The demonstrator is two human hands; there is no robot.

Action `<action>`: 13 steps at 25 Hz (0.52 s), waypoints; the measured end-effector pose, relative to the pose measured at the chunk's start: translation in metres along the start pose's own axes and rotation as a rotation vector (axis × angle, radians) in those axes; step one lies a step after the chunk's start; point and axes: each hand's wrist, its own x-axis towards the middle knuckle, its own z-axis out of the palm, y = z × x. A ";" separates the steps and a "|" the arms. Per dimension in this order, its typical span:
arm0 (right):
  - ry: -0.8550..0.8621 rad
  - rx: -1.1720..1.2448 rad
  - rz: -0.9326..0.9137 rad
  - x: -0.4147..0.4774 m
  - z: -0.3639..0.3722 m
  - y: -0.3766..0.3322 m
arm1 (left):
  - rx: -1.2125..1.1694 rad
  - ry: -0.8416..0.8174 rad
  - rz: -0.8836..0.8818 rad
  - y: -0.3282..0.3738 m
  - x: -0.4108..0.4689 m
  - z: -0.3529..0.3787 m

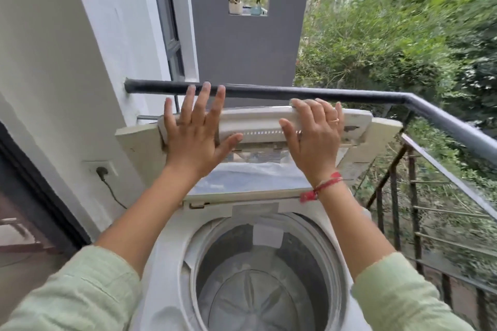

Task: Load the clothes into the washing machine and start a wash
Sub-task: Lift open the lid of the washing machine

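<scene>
White top-loading washing machine (172, 263), folding lid (258, 126) raised, drum (258, 277) bare

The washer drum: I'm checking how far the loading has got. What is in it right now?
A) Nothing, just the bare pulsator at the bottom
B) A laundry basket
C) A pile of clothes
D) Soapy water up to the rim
A: the drum shows only its bare pulsator, while the left hand and right hand hold the folded lid open.
</scene>
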 end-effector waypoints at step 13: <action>-0.126 -0.033 0.075 0.074 0.096 0.008 | -0.012 -0.266 -0.045 -0.033 0.093 0.068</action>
